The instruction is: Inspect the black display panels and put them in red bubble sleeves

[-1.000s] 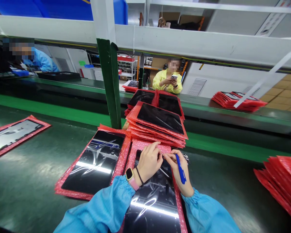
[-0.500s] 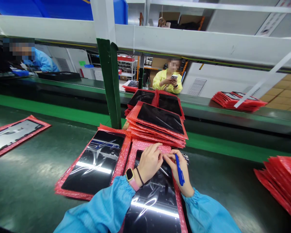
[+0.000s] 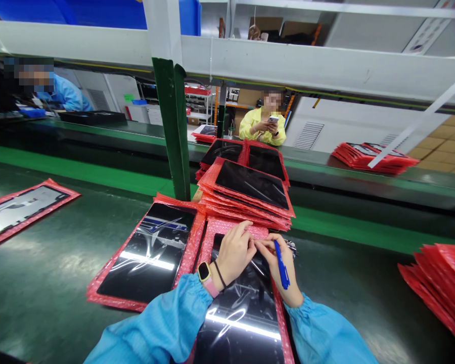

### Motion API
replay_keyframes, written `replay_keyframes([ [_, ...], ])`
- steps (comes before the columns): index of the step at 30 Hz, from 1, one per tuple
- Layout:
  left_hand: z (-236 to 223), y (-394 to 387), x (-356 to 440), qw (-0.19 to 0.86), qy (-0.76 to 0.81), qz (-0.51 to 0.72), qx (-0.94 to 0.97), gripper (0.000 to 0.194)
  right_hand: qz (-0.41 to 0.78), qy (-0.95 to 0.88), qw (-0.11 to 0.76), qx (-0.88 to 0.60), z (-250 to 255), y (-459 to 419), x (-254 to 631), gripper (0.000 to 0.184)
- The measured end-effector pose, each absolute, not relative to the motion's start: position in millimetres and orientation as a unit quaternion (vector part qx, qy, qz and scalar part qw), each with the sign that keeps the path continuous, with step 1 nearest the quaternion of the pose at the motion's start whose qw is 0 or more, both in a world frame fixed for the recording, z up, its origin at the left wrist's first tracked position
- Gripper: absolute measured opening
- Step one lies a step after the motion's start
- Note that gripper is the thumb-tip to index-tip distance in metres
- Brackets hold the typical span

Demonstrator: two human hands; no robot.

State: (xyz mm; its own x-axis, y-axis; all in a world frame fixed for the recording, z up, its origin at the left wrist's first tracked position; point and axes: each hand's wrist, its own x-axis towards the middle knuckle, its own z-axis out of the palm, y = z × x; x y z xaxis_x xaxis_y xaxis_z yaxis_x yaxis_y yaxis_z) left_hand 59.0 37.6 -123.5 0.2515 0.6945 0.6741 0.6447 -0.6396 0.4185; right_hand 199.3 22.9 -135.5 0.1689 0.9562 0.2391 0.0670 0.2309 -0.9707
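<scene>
A black screen panel [image 3: 246,303] with shiny, wrinkled film lies on a red bubble-wrap bag [image 3: 216,227] directly before me. Both hands meet at its far edge. My left hand [image 3: 233,255] is closed with curled fingers, and whatever its fingertips pinch is hidden. A blue pen [image 3: 281,268] is tucked in my right hand [image 3: 292,280], whose thumb and index finger reach to the left fingertips. Beside it on the left, another black screen panel [image 3: 147,258] rests on red bubble wrap. Small, shiny items [image 3: 290,246] behind my right hand are too unclear to name.
Beyond my hands rises a stack of bagged panels [image 3: 250,184]. A green post [image 3: 172,131] stands behind the left panel. Red bags [image 3: 440,288] are piled at right; a silver-backed panel [image 3: 18,210] lies far left. Across the bench, a person in yellow [image 3: 256,124] holds a phone.
The hands stay at the panel's far edge with the pen still in the right one. Only a very slight shift of the whole view shows.
</scene>
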Motion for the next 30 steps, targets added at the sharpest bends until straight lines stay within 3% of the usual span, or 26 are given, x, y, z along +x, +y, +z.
replay_keyframes([
  [30,-124.5,36.0,58.0,-0.005,0.408,0.425,0.808,0.009,0.388,-0.514,0.589,-0.488,-136.3,23.6,202.5,0.037],
])
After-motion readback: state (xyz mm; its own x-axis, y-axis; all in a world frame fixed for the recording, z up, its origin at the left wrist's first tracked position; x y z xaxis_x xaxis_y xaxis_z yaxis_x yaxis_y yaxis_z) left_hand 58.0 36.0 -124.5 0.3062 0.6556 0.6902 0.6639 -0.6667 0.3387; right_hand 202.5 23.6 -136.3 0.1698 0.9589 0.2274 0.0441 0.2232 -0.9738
